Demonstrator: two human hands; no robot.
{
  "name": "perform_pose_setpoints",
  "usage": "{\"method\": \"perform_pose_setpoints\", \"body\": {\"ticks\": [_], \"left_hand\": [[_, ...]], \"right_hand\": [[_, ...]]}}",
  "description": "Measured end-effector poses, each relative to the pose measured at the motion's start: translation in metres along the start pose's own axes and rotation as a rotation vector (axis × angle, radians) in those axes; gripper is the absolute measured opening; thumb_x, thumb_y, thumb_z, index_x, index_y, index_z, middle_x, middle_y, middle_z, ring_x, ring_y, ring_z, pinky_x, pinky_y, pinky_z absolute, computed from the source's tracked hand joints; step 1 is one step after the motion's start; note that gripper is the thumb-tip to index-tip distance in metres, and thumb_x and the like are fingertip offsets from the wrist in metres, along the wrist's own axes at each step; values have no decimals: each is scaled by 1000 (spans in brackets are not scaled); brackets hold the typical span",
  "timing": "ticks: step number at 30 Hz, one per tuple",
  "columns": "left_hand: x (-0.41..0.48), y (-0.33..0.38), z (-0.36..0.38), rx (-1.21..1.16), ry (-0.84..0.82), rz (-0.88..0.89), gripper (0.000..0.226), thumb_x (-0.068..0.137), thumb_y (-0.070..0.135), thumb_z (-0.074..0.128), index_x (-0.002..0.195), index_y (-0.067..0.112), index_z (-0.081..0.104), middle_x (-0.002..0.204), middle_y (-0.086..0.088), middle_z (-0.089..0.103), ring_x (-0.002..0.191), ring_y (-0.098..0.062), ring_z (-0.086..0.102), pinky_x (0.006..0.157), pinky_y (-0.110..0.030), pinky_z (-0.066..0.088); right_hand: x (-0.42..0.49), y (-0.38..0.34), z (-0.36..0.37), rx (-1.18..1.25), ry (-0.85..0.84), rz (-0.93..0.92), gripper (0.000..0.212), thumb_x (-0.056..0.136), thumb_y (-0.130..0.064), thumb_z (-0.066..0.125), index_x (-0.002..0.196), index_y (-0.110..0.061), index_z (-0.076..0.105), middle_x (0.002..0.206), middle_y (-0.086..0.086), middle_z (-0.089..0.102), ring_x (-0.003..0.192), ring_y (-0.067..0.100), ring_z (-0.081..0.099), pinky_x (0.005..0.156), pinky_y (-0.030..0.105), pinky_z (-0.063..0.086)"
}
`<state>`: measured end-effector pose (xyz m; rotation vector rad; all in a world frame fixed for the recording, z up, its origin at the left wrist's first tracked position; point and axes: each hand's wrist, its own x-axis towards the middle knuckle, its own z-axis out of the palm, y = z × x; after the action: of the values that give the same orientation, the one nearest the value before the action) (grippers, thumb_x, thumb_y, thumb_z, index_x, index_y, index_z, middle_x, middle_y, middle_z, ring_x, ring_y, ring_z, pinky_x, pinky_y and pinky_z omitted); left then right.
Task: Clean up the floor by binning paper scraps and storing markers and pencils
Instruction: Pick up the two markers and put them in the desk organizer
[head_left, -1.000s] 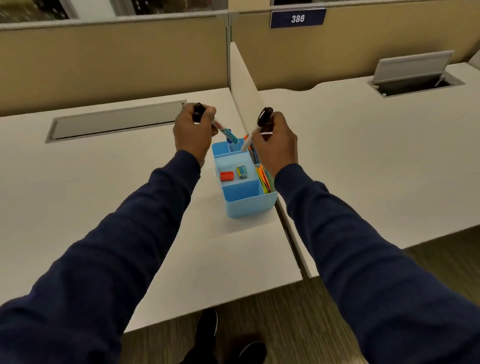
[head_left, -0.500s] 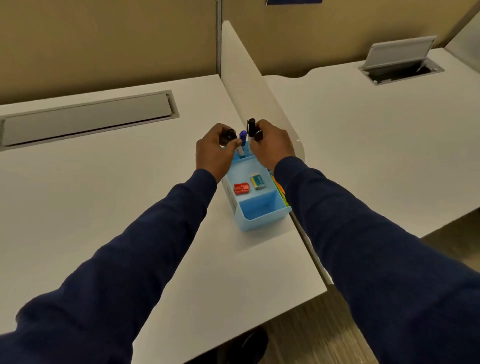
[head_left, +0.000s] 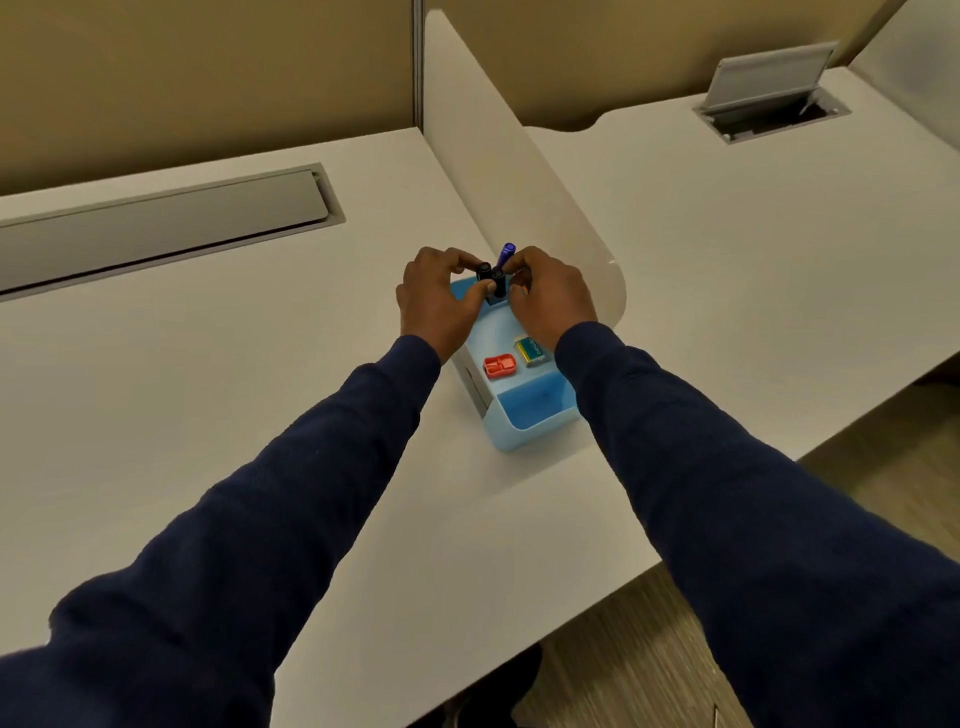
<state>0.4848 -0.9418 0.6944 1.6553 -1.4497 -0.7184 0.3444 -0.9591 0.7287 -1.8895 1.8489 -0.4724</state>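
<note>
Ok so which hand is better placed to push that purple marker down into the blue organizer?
Right, probably. The right hand has its fingertips against the purple marker, which sticks up above the blue organizer. The left hand pinches the black markers beside it.

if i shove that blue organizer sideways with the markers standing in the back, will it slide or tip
The blue organizer would probably slide: it looks low, wide and flat-bottomed on the smooth desk. The markers stand tall at the back, so they may rattle or lean. It looks like light plastic, so it may skid easily.
</note>
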Motion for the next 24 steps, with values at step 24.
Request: {"method": "perform_pose_setpoints", "body": {"ticks": [24], "left_hand": [[-108,81,2,-172,-40,248,21,88,27,73,103,12,69,108,-4,64,101,-17,59,92,-35,49]], "right_hand": [[-144,26,-46,128,245,-78,18,93,-26,64,110,-22,64,102,-3,69,86,18,66,80,41,58]]}}
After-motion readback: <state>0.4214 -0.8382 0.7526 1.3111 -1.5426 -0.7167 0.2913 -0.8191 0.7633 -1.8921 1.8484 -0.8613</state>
